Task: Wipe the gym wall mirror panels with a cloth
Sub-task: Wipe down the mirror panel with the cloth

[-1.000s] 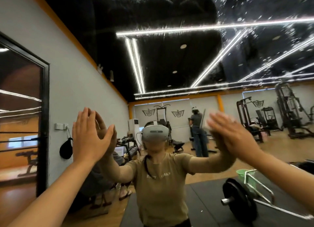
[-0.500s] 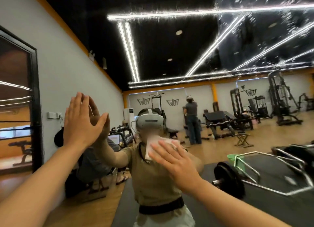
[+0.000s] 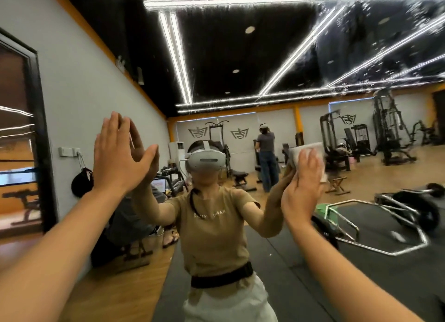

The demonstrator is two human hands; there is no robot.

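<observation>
The wall mirror panel (image 3: 240, 56) fills most of the view and reflects the gym and me. Wet streaks and droplets cover its upper right part. My right hand (image 3: 303, 186) presses a white cloth (image 3: 307, 150) flat against the glass with straight fingers, right of my reflected head. The cloth's top edge shows above my fingertips. My left hand (image 3: 118, 155) lies flat on the mirror at the left, palm on the glass, meeting its own reflection.
A grey wall (image 3: 72, 92) with a dark-framed panel (image 3: 36, 129) borders the mirror on the left. The reflection shows a loaded hex barbell (image 3: 409, 215) on black mats, a green bucket (image 3: 323, 209), weight machines, and another person standing far back.
My right hand has slid the cloth up and to the right, from in front of my reflected chest to beside my reflected head. My left hand stays planted on the glass.
</observation>
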